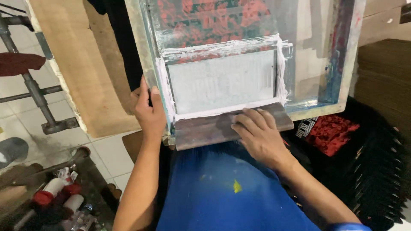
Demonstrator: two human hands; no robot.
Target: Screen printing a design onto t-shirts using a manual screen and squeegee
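Note:
A screen-printing frame (349,72) lies flat in front of me, its mesh showing a grey rectangular print area bordered with white ink (222,81). My right hand (259,134) is pressed on a wooden squeegee (201,128) at the near edge of the frame. Gripping the frame's left near corner is my left hand (147,111), thumb on top. A black garment lies under the frame on a wooden board (85,72).
A stack of black shirts with red prints (332,132) sits to the right, beside brown cardboard (385,72). Metal pipe legs (34,90) stand on the tiled floor at left. Bottles and tubes (58,194) clutter the lower left. My blue apron (214,192) is below.

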